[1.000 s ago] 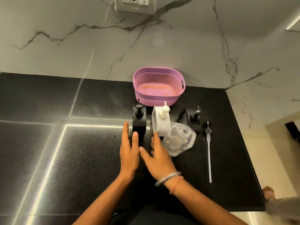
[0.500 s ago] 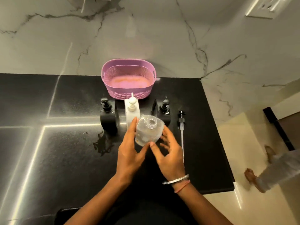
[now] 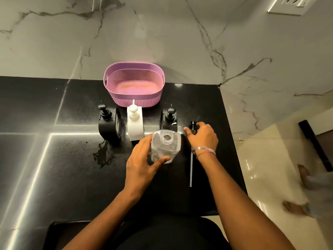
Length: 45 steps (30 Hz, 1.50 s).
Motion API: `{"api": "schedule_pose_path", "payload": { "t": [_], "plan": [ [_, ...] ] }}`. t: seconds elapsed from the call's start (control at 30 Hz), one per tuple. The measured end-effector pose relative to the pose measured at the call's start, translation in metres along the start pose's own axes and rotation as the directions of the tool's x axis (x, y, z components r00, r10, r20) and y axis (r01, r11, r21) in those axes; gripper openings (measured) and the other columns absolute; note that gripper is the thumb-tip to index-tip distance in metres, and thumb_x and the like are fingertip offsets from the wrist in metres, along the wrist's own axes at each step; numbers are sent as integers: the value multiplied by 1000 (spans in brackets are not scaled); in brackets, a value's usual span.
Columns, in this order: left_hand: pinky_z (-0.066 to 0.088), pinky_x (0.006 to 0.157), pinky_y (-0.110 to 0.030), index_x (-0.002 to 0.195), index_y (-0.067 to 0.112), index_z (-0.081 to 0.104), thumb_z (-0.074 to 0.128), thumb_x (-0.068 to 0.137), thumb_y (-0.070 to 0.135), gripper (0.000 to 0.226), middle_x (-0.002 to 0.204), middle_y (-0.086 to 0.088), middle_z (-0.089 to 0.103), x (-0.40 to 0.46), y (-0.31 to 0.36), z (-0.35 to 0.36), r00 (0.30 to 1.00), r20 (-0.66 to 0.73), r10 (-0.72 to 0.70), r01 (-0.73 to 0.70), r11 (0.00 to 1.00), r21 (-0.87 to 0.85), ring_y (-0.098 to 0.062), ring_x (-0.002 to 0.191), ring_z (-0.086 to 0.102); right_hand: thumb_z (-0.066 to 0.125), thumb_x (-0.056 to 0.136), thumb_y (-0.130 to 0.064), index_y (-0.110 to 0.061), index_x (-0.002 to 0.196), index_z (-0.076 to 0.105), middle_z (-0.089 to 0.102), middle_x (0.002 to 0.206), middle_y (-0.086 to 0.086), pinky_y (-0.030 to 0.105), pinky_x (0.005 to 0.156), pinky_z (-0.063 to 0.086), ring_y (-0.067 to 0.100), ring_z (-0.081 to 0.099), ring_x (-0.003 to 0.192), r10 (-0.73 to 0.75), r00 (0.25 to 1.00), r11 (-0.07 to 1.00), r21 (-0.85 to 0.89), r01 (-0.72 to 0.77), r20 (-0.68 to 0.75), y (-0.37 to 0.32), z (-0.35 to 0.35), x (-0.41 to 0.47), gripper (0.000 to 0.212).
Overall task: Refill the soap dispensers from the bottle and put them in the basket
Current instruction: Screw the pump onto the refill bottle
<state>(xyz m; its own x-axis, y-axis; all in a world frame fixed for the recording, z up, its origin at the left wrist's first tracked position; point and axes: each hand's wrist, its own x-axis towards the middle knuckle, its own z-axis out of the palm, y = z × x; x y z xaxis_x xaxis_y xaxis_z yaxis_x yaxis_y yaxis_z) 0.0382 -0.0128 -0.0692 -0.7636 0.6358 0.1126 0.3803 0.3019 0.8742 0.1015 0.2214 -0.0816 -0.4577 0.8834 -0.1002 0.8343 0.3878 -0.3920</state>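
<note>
A clear bottle (image 3: pixel 164 144) with an open neck stands upright on the black counter. My left hand (image 3: pixel 142 162) grips it, thumb across its front. My right hand (image 3: pixel 202 137) lies over the head of a loose black pump (image 3: pixel 193 123), whose long tube (image 3: pixel 191 170) stretches toward me; its fingers curl over the pump. Three dispensers stand in a row behind: a black one (image 3: pixel 109 126) at left, a white one (image 3: pixel 134 123) in the middle, a black one (image 3: pixel 169 119) at right. The purple basket (image 3: pixel 134 83) sits behind them against the wall.
A small wet spill (image 3: pixel 103 155) lies on the black counter (image 3: pixel 54 168) left of the bottle. The counter's right edge drops to a pale floor, where another person's feet (image 3: pixel 295 206) show. A marble wall rises behind the basket.
My right hand has left the clear bottle and moved right onto the loose pump. My left hand has closed round the bottle, which now stands upright.
</note>
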Motion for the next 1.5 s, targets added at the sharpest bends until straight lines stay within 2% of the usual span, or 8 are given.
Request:
{"api": "schedule_pose_path", "payload": {
  "t": [0.1,0.23,0.4,0.67,0.77,0.9,1.13,1.5],
  "plan": [
    [59,99,-40,154,27,50,82,83,54,82,146,18,56,2,-1,-1,1000,12,-19,19,1000,-3,-11,136,55,74,89,-44,-17,103,76,75,102,9,40,82,57,33,71,97,-30,1000,1000,3,30,-6,2,10,14,31],
    [59,101,-43,154,30,49,83,83,55,83,146,20,55,1,-5,-2,999,37,-32,33,999,-15,-11,136,55,73,90,-41,-16,89,78,74,79,3,40,72,60,24,72,77,-63,978,933,337,128,-198,-5,-28,6,25],
    [58,101,-42,154,34,48,87,83,49,83,143,28,53,0,-5,1,999,29,-25,26,1000,-18,-8,135,54,75,96,-43,-11,105,78,77,88,2,30,60,56,14,73,65,-10,713,628,551,550,-701,-51,-154,-45,33],
    [57,103,-43,152,41,44,86,83,47,81,134,42,47,2,-6,2,998,64,20,-20,1000,-1,-7,130,56,70,101,-29,-11,121,64,74,107,13,39,54,54,25,73,70,-171,444,478,319,818,-880,-94,-201,-110,28],
    [56,105,-44,153,40,43,85,83,50,82,133,36,50,3,-7,1,997,69,20,-21,1000,3,-7,130,56,73,100,-21,-8,114,66,71,99,12,25,53,48,20,70,67,-246,467,492,305,815,-850,-101,-186,-121,21],
    [57,102,-42,153,40,43,84,85,53,81,134,25,56,4,-8,0,997,80,20,-19,1000,-9,-9,127,59,77,95,-16,2,109,70,69,97,12,13,65,47,13,67,74,-309,607,498,419,759,-732,-101,-160,-126,23],
    [55,104,-43,154,46,38,81,87,56,80,137,27,54,4,-8,-3,993,111,25,-25,1000,-5,-7,129,56,76,96,-23,-3,124,68,72,113,6,39,89,62,16,72,107,-475,785,531,583,615,-397,-79,-101,-121,35],
    [56,104,-44,155,47,38,82,88,48,80,136,24,55,5,-10,-6,990,141,10,-7,1000,-17,-7,130,56,74,95,-35,-11,127,69,75,117,-3,30,95,60,7,70,112,-538,806,640,501,582,-248,-60,-76,-120,40]
  ]
}}
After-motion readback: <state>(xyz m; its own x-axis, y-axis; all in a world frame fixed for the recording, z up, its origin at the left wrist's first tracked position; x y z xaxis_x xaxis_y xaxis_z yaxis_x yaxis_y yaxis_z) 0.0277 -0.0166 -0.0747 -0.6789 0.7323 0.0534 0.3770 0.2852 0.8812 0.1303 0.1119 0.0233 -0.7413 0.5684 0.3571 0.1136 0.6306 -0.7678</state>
